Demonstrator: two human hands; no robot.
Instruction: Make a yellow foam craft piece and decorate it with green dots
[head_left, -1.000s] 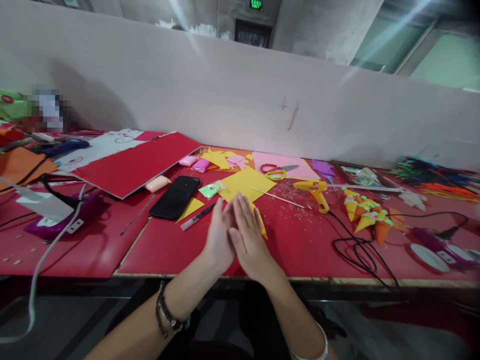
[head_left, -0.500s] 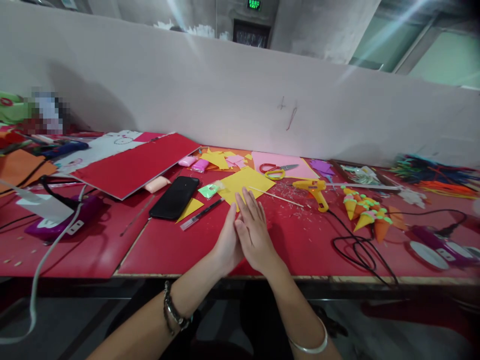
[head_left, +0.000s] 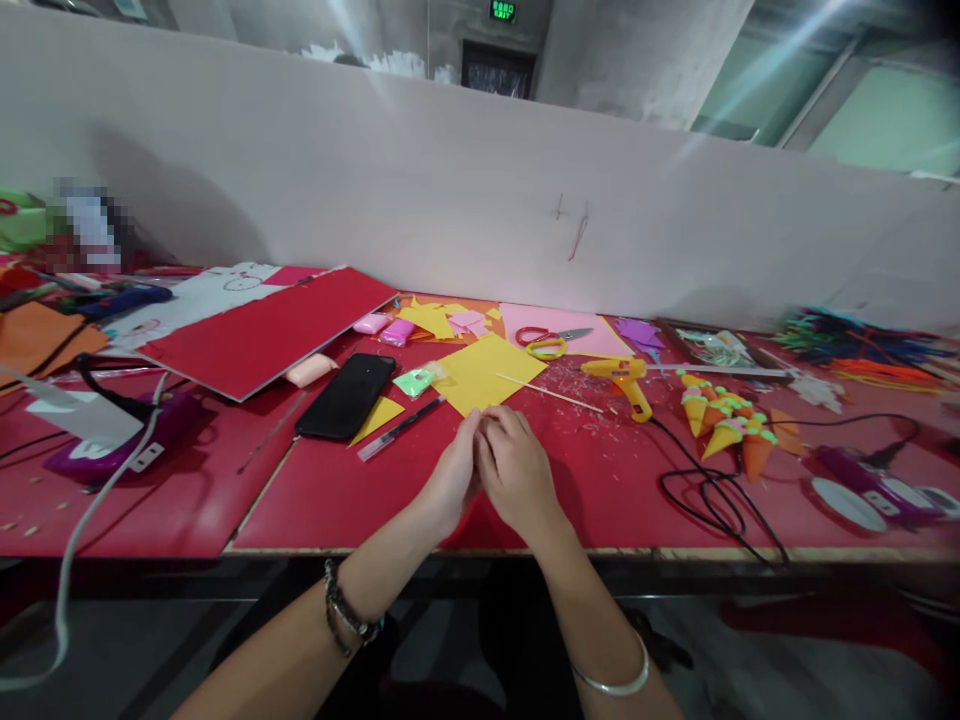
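Note:
My left hand point(head_left: 448, 482) and my right hand point(head_left: 519, 472) meet over the red table point(head_left: 337, 500), near its front edge. Their fingers are curled and pressed against each other; whatever lies between them is hidden. Just beyond the fingertips lies a yellow paper sheet point(head_left: 487, 372), with a thin wooden stick point(head_left: 551, 393) to its right. A clear pen point(head_left: 400, 428) and a black phone point(head_left: 346, 394) lie to the left of my hands.
To the right lie a yellow glue gun point(head_left: 624, 378) with its coiled black cable point(head_left: 712, 495), scissors point(head_left: 547, 342) and paper carrots point(head_left: 724, 420). A red board point(head_left: 262, 325) and a purple device point(head_left: 112, 440) are at the left. A white partition runs behind.
My hands were flat, palm against palm, with fingers stretched out. Now the fingers have curled in and the hands sit slightly lower and closer together.

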